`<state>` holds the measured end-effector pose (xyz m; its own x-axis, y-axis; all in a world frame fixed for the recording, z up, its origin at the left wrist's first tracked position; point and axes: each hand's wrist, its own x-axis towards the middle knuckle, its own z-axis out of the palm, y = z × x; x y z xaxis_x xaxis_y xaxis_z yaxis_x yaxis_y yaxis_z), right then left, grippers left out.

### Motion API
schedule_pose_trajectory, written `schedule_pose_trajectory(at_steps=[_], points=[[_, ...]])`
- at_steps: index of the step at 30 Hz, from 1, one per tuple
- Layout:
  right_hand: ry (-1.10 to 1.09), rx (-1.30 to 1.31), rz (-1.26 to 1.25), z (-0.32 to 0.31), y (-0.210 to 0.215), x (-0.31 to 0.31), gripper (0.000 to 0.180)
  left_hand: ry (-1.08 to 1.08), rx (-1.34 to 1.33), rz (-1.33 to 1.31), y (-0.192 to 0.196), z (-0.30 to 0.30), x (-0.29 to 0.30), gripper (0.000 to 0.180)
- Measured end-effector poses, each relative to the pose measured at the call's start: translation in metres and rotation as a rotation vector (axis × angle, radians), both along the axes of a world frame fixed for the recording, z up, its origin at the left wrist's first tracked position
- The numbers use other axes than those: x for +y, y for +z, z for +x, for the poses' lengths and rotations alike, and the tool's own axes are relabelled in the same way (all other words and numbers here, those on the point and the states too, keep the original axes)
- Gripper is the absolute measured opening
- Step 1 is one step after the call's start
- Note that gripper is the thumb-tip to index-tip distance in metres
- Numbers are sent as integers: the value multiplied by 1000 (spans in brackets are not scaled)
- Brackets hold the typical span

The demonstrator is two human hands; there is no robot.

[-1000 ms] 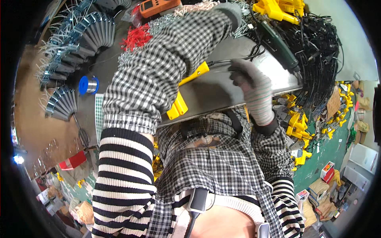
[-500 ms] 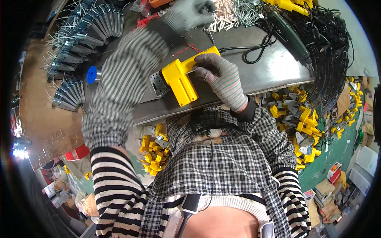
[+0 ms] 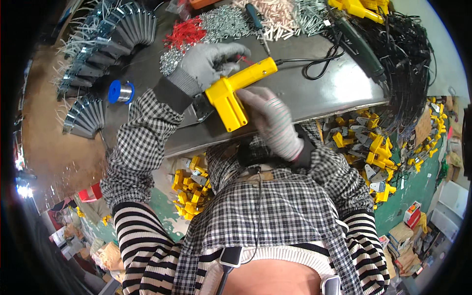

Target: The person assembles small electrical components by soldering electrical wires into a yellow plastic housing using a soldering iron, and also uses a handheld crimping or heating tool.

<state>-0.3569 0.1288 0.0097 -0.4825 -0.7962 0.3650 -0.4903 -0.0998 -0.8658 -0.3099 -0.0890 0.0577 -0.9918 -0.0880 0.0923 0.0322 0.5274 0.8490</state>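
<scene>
I log the yellow housing (image 3: pixel 227 101) between both hands' fingers: left hand (image 3: pixel 209 64) above, fingers half curled; right hand (image 3: pixel 275 123) beside its right edge. Grip on either: cannot tell. Handle's (image 3: pixel 253 72) long axis slants up-right, ending beyond the left fingertips; block points down.

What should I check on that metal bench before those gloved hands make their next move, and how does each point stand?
1. Thin black cable reaches the handle end of the yellow plastic L-shaped housing: ok.
2. Grey-gloved left hand at the housing: ok.
3. Pale-striped-gloved right hand gripping firmly: cannot tell.
4. Grey metal bracket fastened to housing: cannot tell, partly hidden.
5. Slim dark-handled screwdriver apart from both hands: ok.
</scene>
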Motion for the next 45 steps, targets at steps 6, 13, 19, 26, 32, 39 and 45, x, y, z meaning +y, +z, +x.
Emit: schedule_pose_trajectory(at_steps=[6, 13, 19, 26, 32, 39, 45], points=[[-666, 871, 155, -216, 28, 59, 52, -95, -187, -311, 23, -6, -2, 35], [-491, 686, 853, -281, 20, 77, 68, -133, -301, 88, 20, -11, -20, 33], [-577, 386, 212, -251, 71, 74, 50, -216, -395, -262, 36, -18, -15, 29], [-112, -493, -149, -167, 129, 78, 60, -273, -329, -254, 30, -19, -25, 22], [73, -561, -477, -129, 132, 41, 57, -258, -228, -550, 40, -28, -14, 14], [-173, -125, -477, -91, 137, -1, 55, -305, -505, -927, 55, -27, 6, 20], [-258, 120, -464, -77, 110, -38, 26, 10, -315, -897, 25, 5, 51, 41]])
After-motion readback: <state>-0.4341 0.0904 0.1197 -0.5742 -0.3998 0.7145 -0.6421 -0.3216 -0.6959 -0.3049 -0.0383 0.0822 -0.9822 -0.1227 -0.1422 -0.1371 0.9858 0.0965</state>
